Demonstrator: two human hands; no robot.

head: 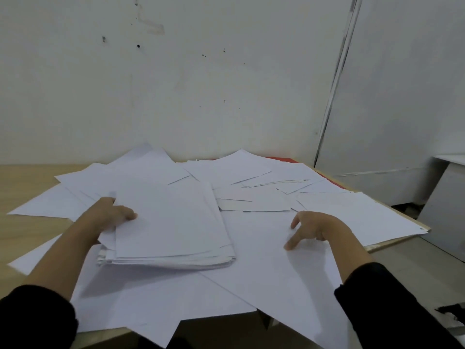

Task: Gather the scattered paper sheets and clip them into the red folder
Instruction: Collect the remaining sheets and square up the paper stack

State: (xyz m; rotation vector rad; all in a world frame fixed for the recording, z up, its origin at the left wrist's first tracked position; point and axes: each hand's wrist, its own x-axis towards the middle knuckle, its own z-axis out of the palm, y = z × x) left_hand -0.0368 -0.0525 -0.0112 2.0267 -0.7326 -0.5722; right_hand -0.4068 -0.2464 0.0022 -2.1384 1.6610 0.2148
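A thick stack of white sheets [173,222] is gripped at its left edge by the left hand [110,215], thumb on top, above a wooden tabletop [27,177] littered with loose paper sheets [264,260]. The right hand [314,229] is held open, fingertips pressed on a loose sheet. Only a thin strip of the red folder [329,178] is seen at the far right, mostly buried under paper.
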